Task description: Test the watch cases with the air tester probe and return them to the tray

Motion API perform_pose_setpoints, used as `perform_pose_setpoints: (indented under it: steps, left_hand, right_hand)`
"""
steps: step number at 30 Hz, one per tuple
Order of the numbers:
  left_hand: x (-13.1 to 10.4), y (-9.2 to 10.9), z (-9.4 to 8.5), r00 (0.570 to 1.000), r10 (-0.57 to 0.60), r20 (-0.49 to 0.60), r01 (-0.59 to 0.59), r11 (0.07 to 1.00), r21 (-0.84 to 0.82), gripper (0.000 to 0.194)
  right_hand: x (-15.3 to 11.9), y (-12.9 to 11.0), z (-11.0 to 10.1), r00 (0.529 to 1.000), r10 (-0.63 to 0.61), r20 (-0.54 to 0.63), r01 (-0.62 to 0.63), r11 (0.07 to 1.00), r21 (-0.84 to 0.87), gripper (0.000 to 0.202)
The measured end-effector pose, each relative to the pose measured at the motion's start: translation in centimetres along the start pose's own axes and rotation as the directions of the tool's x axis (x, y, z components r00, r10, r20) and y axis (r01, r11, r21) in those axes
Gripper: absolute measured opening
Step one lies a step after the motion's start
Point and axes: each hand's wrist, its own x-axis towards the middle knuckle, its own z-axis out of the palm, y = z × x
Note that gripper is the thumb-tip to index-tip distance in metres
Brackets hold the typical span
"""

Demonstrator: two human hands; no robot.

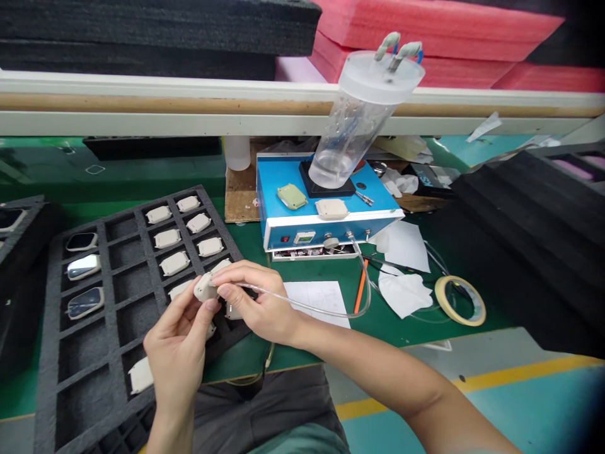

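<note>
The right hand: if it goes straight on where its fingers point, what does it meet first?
Most likely the pale case in the left hand; the right hand seems to touch it.

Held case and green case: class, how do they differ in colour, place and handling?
The held case is cream; the green case is pale green. The left hand grips the held case; the green case rests on the blue box. The right hand holds a tube beside the held case, not the green case.

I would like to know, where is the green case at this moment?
In the head view, the green case lies on top of the blue box, left of the clear cylinder, with a beige case to its right.
</note>
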Motion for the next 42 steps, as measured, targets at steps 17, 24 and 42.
perform_pose_setpoints:
  steps: [17, 24, 42]
  left_hand:
    - [-0.1, 1.2, -4.8, 0.985, 0.149, 0.090, -0.171, 0.926, 0.337, 0.041]
    - [4.5, 3.4, -12.6, 0.864, -0.045, 0.501, -0.440, 0.417, 0.796, 0.037]
    - [11.2, 3.8, -16.1, 0.926, -0.054, 0.374, -0.369, 0.076, 0.926, 0.042]
  right_hand:
    - [-2.9, 0.1, 0.6, 0.983, 0.076, -0.167, -0.079, 0.997, -0.015, 0.020]
    - [-3.1, 0.5, 0.5, 0.970, 0.195, -0.147, -0.198, 0.980, -0.007, 0.031]
    - [-3.1, 0.3, 0.7, 0.968, 0.208, -0.142, -0.209, 0.978, 0.009, 0.036]
